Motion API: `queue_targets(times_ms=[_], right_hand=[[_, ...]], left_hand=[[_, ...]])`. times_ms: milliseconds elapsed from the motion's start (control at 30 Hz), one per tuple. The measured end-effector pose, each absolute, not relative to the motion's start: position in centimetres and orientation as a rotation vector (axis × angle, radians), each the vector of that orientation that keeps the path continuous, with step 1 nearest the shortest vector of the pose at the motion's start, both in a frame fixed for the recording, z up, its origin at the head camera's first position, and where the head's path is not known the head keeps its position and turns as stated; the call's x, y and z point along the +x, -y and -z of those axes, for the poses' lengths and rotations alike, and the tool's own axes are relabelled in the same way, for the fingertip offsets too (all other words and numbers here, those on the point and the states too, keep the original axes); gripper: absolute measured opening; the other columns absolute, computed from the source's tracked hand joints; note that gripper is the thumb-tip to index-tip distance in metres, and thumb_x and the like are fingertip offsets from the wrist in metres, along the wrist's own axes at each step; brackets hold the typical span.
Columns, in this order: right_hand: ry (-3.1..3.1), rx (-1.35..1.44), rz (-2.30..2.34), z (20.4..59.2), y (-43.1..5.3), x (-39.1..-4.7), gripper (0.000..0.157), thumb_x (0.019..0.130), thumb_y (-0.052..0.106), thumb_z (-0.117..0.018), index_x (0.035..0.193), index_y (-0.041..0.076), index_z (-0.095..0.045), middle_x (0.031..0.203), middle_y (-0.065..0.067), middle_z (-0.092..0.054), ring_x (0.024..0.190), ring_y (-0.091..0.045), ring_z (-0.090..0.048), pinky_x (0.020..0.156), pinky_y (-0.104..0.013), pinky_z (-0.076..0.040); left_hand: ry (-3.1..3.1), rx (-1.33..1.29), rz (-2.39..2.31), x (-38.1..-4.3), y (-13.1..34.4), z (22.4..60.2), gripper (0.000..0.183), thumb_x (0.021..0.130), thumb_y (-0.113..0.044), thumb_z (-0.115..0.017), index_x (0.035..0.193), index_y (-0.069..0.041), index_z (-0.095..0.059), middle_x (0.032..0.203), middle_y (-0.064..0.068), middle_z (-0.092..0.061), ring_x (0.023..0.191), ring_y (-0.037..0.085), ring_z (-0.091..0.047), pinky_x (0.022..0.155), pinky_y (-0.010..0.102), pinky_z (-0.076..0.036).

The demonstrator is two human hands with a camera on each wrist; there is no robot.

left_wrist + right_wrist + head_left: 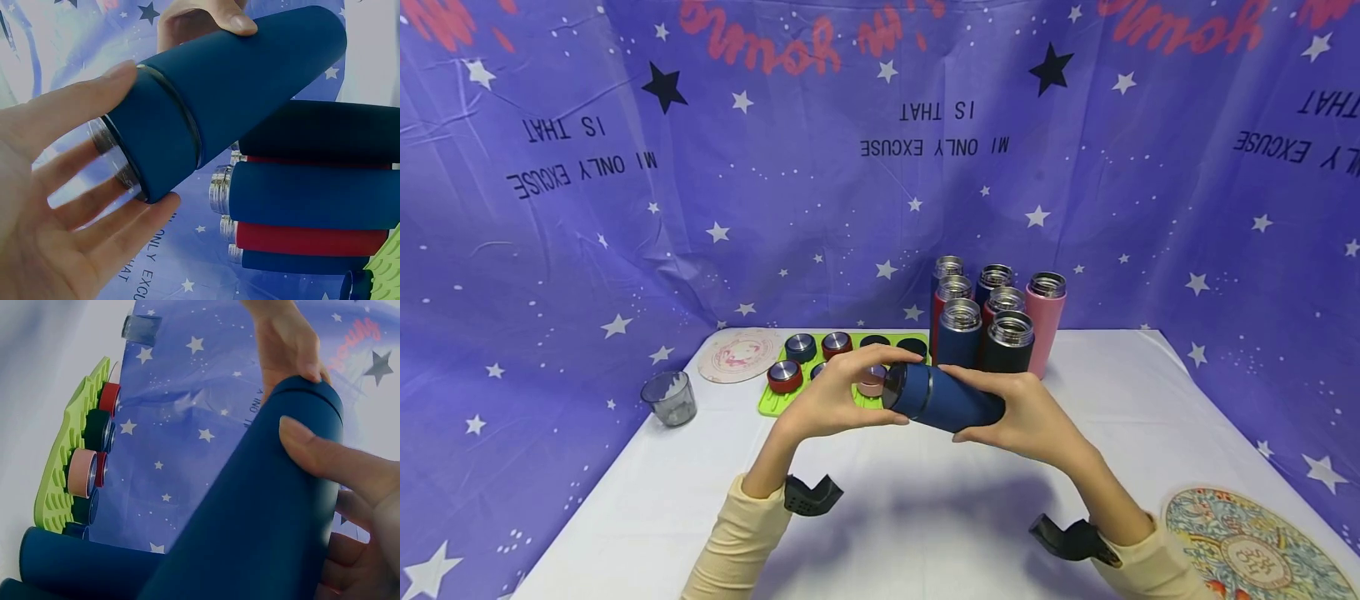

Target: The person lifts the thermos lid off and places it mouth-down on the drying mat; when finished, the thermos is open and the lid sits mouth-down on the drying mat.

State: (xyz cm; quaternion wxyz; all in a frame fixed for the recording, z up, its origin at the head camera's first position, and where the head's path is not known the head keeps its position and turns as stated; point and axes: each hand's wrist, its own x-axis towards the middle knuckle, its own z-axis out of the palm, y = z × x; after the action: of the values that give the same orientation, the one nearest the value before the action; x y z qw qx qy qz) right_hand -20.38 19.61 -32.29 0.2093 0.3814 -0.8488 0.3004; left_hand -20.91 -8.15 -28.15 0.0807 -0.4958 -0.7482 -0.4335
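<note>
A dark blue thermos bottle [962, 402] is held tilted above the white table, its base toward the right. A see-through piece [115, 153] shows at its left end, and a shiny ring circles the bottle a short way in. My left hand [833, 393] grips this end, thumb on the blue band and fingers on the opposite side. My right hand [1028, 410] holds the body near the base, with its thumb [312, 450] along the side. The bottle hides part of the right hand in the left wrist view.
Behind my hands, a green tray [769, 407] carries several round lids, including a red lid [785, 377]. Several lidless bottles, among them a pink bottle [1045, 321], stand at the back right. A see-through cup [672, 400] and a round mat [718, 358] lie left; a patterned mat [1255, 558] lies front right.
</note>
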Motion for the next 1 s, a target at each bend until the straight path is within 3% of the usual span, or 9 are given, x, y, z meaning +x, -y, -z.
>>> queue_targets(times_ms=[167,333,567,767,1000], right_hand=[[2.278,1.014,-0.682,32.5,-19.1,-20.1,0.083,0.061,0.029,-0.093,0.136,0.023,-0.058,0.12,-0.004,-0.066,0.106,-0.021,-0.064,0.084,-0.041,-0.055],[2.252,0.974,-0.573,32.6,-18.8,-20.0,0.083,0.062,0.031,-0.092,0.137,0.022,-0.057,0.119,-0.007,-0.066,0.107,-0.025,-0.064,0.084,-0.042,-0.055],[2.317,1.026,-0.693,32.6,-19.2,-20.3,0.082,0.061,0.031,-0.093,0.135,0.023,-0.058,0.115,-0.002,-0.068,0.099,-0.017,-0.066,0.081,-0.039,-0.055],[2.45,1.075,-0.883,32.6,-20.0,-20.9,0.08,0.063,0.048,-0.088,0.135,0.028,-0.058,0.11,0.006,-0.069,0.089,-0.008,-0.063,0.076,-0.033,-0.054],[2.501,1.085,-0.927,32.6,-20.3,-21.1,0.079,0.063,0.049,-0.087,0.134,0.029,-0.058,0.114,0.008,-0.068,0.091,-0.008,-0.062,0.076,-0.033,-0.054]], left_hand=[[2.277,-1.345,1.424,-20.8,8.0,28.1,0.061,0.074,-0.001,-0.082,0.129,0.003,-0.056,0.124,0.018,-0.059,0.104,0.028,-0.061,0.078,0.037,-0.058],[2.354,-1.18,1.51,-20.7,7.9,28.3,0.056,0.077,-0.004,-0.081,0.129,0.0,-0.058,0.119,0.015,-0.062,0.1,0.03,-0.064,0.078,0.037,-0.058],[2.335,-1.333,1.409,-23.2,8.3,30.6,0.064,0.077,-0.018,-0.083,0.134,-0.017,-0.056,0.129,0.003,-0.057,0.111,0.014,-0.058,0.082,0.03,-0.056],[2.264,-1.532,1.338,-21.3,8.3,28.6,0.065,0.072,-0.001,-0.083,0.131,0.001,-0.055,0.131,0.013,-0.054,0.12,0.022,-0.052,0.087,0.038,-0.055],[2.25,-1.585,1.323,-21.1,8.4,28.3,0.062,0.07,0.004,-0.083,0.127,0.003,-0.057,0.132,0.018,-0.054,0.123,0.027,-0.05,0.085,0.044,-0.055]])
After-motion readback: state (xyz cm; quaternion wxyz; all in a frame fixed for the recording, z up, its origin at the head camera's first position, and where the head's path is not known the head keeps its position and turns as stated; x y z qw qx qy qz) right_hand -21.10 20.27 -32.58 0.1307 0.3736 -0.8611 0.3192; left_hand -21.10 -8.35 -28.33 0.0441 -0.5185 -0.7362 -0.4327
